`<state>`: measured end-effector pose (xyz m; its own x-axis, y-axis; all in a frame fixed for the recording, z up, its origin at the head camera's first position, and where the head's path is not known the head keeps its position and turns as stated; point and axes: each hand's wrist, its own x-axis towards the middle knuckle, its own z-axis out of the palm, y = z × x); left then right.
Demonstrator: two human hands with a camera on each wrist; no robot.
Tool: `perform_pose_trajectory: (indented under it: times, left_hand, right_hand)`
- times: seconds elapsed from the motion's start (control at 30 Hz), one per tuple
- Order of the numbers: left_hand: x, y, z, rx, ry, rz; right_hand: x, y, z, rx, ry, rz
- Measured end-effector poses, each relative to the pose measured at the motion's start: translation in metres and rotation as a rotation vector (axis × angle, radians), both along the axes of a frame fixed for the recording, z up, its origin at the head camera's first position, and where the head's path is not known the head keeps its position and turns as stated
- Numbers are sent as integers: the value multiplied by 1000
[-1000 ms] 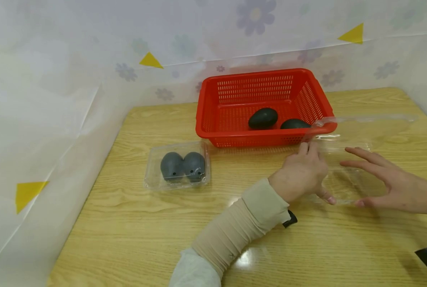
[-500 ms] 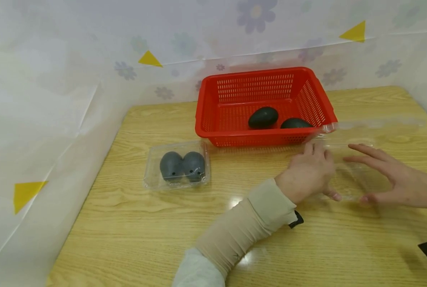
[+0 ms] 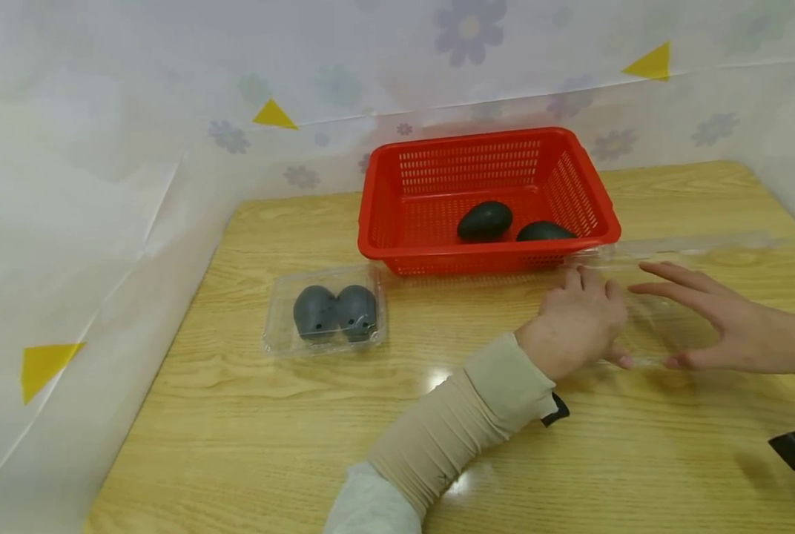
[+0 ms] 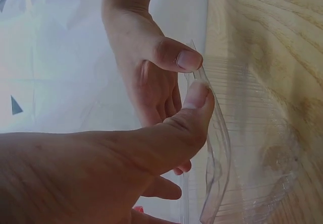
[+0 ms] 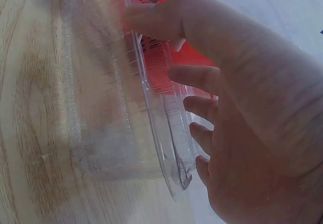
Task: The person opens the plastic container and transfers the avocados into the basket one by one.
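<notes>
Working both hands at a clear plastic container on the wood-grain table, just in front of the basket's right corner. Left hand: thumb on the container's near rim, fingers reaching past it, partly hidden; can't tell if they pinch. Right hand: fingers straight and spread, thumb touching the same rim, nearly meeting my left thumb. Plastic is see-through, so its far edge is hard to read, but a clear flap extends beyond my fingers. Red basket sits at the back, holding two dark egg-shaped pieces, one near the middle, one by the front right. Well apart on my left, a second clear container holds two grey rounded pieces side by side. Flowered white sheet behind.
</notes>
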<state>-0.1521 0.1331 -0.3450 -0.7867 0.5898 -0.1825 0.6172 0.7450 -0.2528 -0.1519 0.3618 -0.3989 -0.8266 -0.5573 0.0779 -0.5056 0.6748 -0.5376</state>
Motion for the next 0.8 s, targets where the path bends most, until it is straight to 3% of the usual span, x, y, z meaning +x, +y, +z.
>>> perform_pose_trajectory:
  times: [0.47,0.8]
  left_hand:
    - [-6,8,1,29,-79,29]
    - [-7,27,-1,21,-119,72]
  right_hand:
    - [2,6,2,8,17,-10]
    - [0,24,1,25,-54,-82]
